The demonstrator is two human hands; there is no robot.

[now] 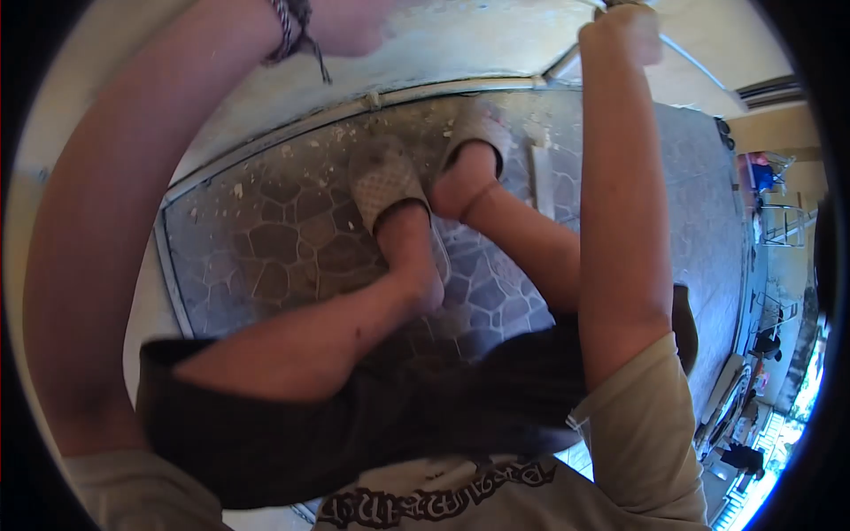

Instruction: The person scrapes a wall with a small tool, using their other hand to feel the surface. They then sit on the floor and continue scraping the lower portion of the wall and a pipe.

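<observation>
My left hand [350,25] is at the top of the view, close to the pale wall [478,44]. It is blurred and partly cut off by the frame edge, so its fingers cannot be made out. A braided bracelet [290,28] with a loose end circles that wrist. Farther right, my right hand [624,31] is raised against the wall and looks closed, its fingers curled. Whatever it grips is mostly beyond the top edge. A thin pale cable or strip [699,64] runs down the wall beside it.
Pale flakes [332,133] litter the stone-patterned floor [283,243] along the wall's base. My slippered feet [390,181] stand there, next to a narrow pale board [542,181]. Metal stands [784,221] and a person [742,460] are farther off at the right.
</observation>
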